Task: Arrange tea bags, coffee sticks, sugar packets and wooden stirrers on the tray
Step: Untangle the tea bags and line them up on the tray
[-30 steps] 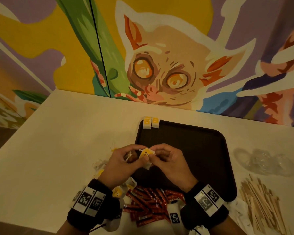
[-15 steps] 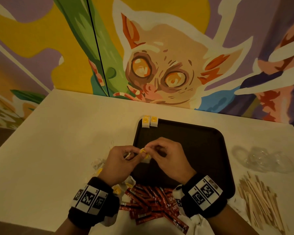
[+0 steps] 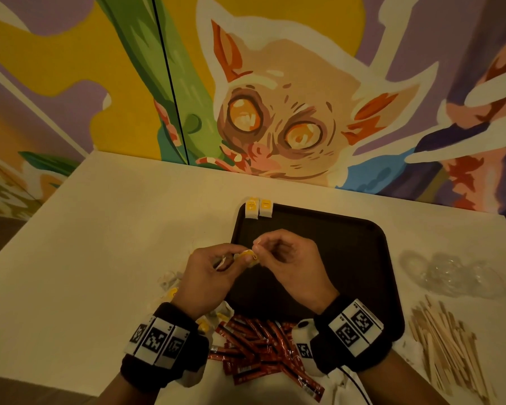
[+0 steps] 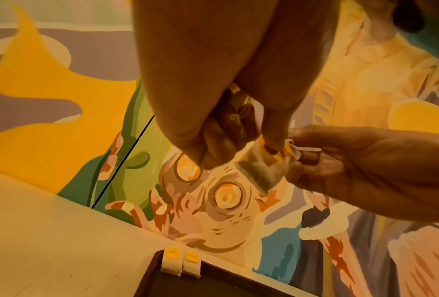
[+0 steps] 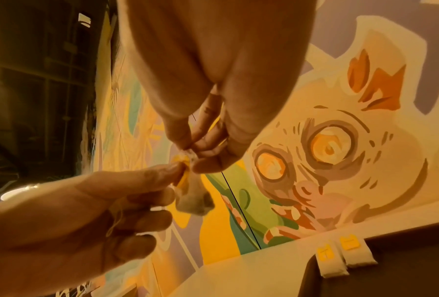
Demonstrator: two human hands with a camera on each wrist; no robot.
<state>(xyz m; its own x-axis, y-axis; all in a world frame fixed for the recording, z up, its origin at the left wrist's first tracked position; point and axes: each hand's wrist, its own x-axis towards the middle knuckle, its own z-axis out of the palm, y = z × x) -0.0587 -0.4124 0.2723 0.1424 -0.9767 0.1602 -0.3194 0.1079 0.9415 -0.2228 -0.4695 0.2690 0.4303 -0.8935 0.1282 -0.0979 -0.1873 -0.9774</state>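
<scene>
Both hands raised over the near-left part of the dark tray [image 3: 348, 229]. Left hand [image 3: 211, 276] and right hand [image 3: 289, 264] each pinch the same tea bag [image 4: 262, 170] at its yellow tag end; the bag hangs free between them. Two tea bags [image 3: 258, 208] lie side by side on the tray's far-left corner. Coffee sticks [image 3: 260, 346] piled at the bench's near edge; wooden stirrers [image 3: 447, 343] heaped toward its near-right corner.

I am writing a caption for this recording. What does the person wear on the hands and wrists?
The left hand and right hand are bare. Each wrist has a thick black band carrying white blocks with square black-and-white markers. A thin black cable leaves the right band.
</scene>
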